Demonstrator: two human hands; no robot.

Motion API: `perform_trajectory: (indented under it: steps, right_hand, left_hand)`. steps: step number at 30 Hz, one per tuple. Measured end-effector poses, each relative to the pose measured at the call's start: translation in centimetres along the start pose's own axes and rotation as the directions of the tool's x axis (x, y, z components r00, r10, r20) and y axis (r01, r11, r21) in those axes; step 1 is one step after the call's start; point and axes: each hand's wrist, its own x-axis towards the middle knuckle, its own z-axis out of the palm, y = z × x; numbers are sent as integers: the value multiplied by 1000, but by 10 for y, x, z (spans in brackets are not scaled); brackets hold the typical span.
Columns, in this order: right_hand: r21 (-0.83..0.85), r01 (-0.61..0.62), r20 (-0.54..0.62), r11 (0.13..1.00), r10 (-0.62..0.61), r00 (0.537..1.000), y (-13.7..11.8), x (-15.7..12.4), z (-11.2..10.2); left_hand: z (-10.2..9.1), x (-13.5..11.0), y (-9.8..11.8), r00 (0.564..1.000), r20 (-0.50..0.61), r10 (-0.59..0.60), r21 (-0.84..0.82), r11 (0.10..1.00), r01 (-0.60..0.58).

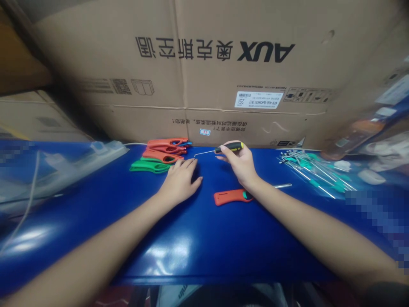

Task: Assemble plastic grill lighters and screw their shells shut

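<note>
My right hand (241, 166) grips a screwdriver (229, 148) by its black and yellow handle. Its thin shaft points left, with the tip close to the fingertips of my left hand (180, 181). That left hand lies palm down on the blue table, thumb apart and fingers stretched forward; anything small under the fingertips is hidden. Just beyond it is a stack of orange handles (164, 149), with green handles (150, 165) on the near side. Below my right wrist lies a single orange handle (230, 197) with a green part, partly covered by my forearm; a metal rod (283, 186) sticks out on the other side.
A large cardboard box (204, 76) stands along the back of the blue table (204, 247). To the right lie a pile of metal rods with green parts (315, 168) and an orange bottle (351, 136). On the left are a white power strip (108, 153) and a cable (30, 200).
</note>
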Motion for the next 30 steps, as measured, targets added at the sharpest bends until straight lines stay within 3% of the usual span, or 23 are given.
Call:
perform_trajectory:
  steps: [12, 19, 24, 30]
  right_hand:
    - [-12, -2, 0, 1000, 2, 1000, 2, 0, -1]
    - [-12, 18, -43, 1000, -18, 999, -12, 4, -4]
    - [10, -3, -78, 1000, 4, 997, -37, -6, -24]
    - [-37, -138, -138, 990, 132, 982, -48, -38, -59]
  left_hand:
    - [5, -2, -2, 998, 42, -47, -33, 998, 48]
    - [4, -1, -1, 999, -45, -21, -257, 966, 9]
    - [8, -5, 19, 992, -123, 14, -579, 811, -83]
    - [22, -21, 49, 999, -38, 7, -848, 528, -36]
